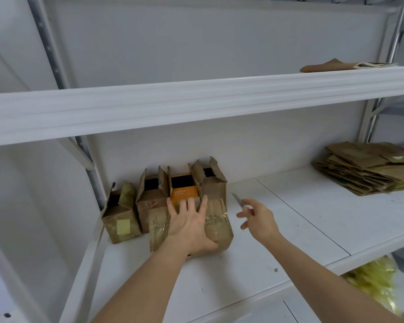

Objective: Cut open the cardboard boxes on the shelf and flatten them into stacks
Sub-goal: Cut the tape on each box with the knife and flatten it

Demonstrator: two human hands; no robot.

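Item: taped box [216, 229], lying at shelf [289, 217] front, ahead of four opened boxes [163, 194]. My left hand [189, 222] presses flat atop it, fingers spread, likely to steady it. My right hand [258, 217] pinches a small knife [238, 199], blade toward the tape. Flattened stack [364, 169]: far right.

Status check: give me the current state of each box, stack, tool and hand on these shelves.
Taped box: still sealed, lying on the shelf.
Left hand: fingers spread, pressing on the taped box.
Right hand: holding the knife, apart from the boxes.
Knife: blade out, pointing toward the boxes.
Four rear boxes: upright, top flaps open.
Flattened stack: piled at the right.
Upper-shelf cardboard: lying flat.
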